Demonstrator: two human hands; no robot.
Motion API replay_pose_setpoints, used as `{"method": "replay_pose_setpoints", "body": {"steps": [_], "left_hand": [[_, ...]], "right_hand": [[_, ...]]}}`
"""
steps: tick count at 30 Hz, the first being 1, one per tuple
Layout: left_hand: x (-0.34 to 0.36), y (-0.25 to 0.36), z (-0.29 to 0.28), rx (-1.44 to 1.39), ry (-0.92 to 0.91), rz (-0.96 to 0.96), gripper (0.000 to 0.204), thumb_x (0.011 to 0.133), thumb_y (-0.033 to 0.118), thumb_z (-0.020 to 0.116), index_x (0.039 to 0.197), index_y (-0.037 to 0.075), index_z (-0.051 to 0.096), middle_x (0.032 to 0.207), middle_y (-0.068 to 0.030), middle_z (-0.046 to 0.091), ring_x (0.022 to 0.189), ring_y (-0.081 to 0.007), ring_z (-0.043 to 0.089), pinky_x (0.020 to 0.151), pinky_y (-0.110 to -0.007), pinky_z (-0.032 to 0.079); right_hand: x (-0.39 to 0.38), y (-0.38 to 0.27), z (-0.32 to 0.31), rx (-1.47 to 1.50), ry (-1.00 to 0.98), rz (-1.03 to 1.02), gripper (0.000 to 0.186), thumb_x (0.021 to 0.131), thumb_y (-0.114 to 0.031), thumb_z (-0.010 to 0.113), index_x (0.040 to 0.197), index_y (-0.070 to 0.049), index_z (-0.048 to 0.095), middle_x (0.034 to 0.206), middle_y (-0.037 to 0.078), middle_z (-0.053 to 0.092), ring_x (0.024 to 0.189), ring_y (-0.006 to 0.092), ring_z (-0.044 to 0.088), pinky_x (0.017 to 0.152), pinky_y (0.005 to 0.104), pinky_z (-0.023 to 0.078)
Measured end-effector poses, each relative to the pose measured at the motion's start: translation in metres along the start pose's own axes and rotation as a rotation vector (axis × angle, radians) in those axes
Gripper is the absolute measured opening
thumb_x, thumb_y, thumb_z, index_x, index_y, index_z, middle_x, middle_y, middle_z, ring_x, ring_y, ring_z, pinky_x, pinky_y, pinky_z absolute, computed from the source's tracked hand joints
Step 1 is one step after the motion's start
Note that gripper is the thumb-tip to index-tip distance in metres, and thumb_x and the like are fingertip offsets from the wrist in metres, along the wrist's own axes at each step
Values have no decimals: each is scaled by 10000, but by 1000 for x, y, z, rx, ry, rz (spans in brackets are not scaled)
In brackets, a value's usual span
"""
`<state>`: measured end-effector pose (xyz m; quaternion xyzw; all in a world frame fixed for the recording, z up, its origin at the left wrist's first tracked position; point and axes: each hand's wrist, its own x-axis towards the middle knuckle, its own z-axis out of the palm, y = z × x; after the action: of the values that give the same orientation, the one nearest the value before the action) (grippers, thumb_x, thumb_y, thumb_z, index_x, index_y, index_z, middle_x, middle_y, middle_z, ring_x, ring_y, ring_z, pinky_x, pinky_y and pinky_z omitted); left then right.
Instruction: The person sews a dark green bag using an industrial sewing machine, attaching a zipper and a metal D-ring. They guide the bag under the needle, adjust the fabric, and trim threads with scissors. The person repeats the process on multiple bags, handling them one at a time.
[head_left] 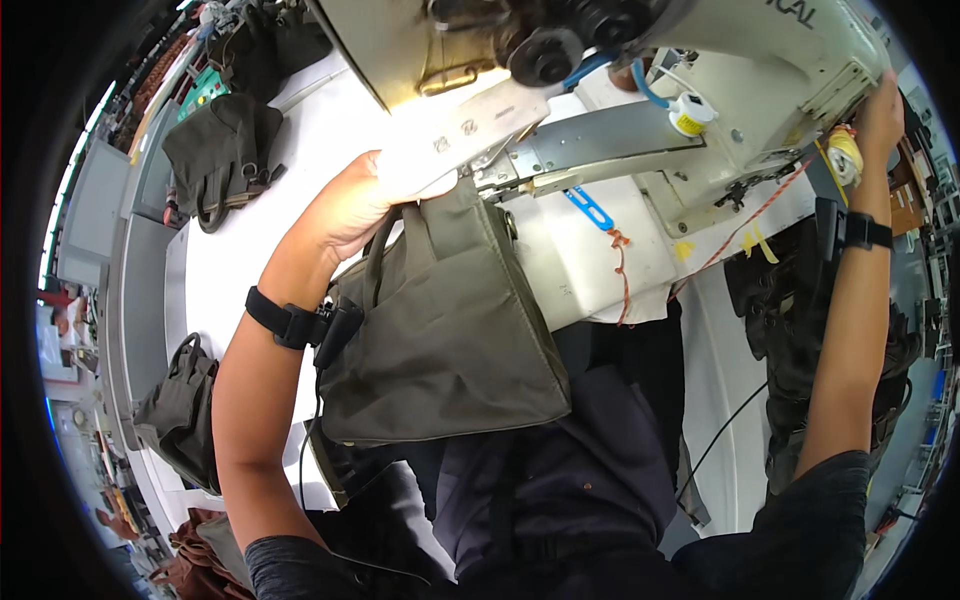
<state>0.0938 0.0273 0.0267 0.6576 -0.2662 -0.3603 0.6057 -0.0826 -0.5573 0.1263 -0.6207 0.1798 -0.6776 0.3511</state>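
A dark olive handbag hangs at the front of a sewing machine, its top edge up at the machine's narrow arm under the head. My left hand is closed on the bag's top edge beside its handles; the fingertips are partly hidden by the pale plate of the machine head. Far to the right, my right hand reaches up to the right end of the machine. Its fingers are mostly out of sight there, so their grip does not show. Both wrists wear black straps with small devices.
Similar olive bags lie on the white table at left, with another bag nearer me. More dark bags are piled at right. A blue strip tool on an orange cord and a yellow thread roll are by the machine.
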Motion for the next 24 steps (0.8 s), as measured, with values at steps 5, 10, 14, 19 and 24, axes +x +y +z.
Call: {"method": "replay_pose_setpoints", "body": {"steps": [5, 10, 14, 19, 24], "left_hand": [[-4, -1, 11, -54, 54, 37, 338, 903, 124, 827, 1218, 41, 738, 1119, -13, 736, 1084, -133, 655, 1023, -302, 486], [-1, -3, 4, -17, -60, 36, 113, 994, 186, 738, 1040, 83, 737, 983, 52, 698, 959, -65, 609, 923, -244, 453], [1, -3, 2, -22, -92, 29, 99, 994, 175, 734, 1036, 85, 735, 980, 52, 696, 949, -64, 611, 909, -249, 466], [3, -1, 1, -23, -90, 33, 136, 921, 172, 800, 992, 56, 794, 943, 11, 740, 913, -84, 612, 835, -255, 457], [12, -5, 0, -27, -131, 31, 161, 945, 142, 769, 1069, 39, 762, 1003, 9, 729, 941, -94, 615, 882, -265, 465]], "right_hand": [[-28, -16, -4, 20, 26, 180, 463, 1021, -466, 624, 1021, -13, 718, 779, 36, 650, 640, 117, 569, 613, 281, 443], [-36, -14, -4, 93, 48, 248, 489, 1028, -465, 595, 1042, 9, 716, 817, 69, 686, 699, 157, 625, 644, 307, 482], [-30, -9, -8, -11, 39, 262, 498, 1027, -454, 589, 1097, 24, 712, 884, 95, 724, 771, 195, 679, 716, 323, 524], [-6, 38, -24, -198, -83, -62, 554, 997, -466, 584, 1107, 60, 718, 966, 143, 760, 893, 225, 734, 807, 349, 560], [81, 122, -70, -512, -114, -343, 465, 954, -450, 628, 1098, -19, 726, 1033, 173, 772, 944, 296, 746, 836, 391, 569]]}}
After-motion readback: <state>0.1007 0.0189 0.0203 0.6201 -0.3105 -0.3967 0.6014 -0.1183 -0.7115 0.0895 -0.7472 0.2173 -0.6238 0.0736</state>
